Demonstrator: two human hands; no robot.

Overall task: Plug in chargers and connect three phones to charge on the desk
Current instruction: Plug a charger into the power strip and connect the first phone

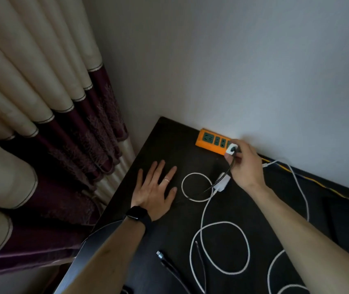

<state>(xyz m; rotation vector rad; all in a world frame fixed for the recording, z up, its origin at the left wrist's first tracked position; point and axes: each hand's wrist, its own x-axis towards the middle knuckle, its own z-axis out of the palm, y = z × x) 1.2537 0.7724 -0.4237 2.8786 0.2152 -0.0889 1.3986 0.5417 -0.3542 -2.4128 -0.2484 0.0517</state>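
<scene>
At far left a pleated curtain [42,124] hangs beside the dark desk [169,145], which stands in the corner against a pale wall [233,60]. The left hand [155,192] lies flat on the desk, fingers spread, holding nothing. Just to its right a white cable [220,247] loops loosely over the desk, soft and prone to snagging. An orange power strip [209,141] sits against the wall. The right hand [245,166] pinches a small white charger [232,149] at the strip's right end, a dark braided cable [218,181] trailing from it. The charger looks light, rigid and smooth, best gripped by its side faces. No phone is visible.
</scene>
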